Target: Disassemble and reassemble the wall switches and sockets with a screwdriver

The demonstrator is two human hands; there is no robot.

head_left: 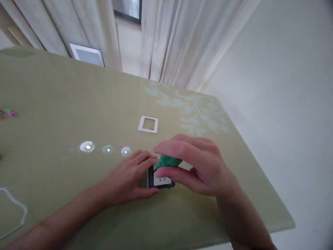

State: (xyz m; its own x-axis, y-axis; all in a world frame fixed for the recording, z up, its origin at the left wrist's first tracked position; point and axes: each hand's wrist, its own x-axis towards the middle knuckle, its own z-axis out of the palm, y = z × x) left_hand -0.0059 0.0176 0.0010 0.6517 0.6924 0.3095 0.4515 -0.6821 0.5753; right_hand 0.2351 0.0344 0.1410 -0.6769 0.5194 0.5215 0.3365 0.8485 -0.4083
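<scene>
A wall socket with a white face and a dark border lies on the table. My left hand grips it along its left side, fingers at the far edge and thumb at the near edge. My right hand is closed around the green handle of a screwdriver. The screwdriver leans over the socket, its short dark shaft pointing down at the left part. The tip's exact contact is hard to see. Just beyond the hands lies a white square frame with an open middle.
The greenish table has a leaf pattern at its far right. A white cord lies at the left, near small colourful pieces. Ceiling lights reflect on the surface. Curtains and a wall stand beyond.
</scene>
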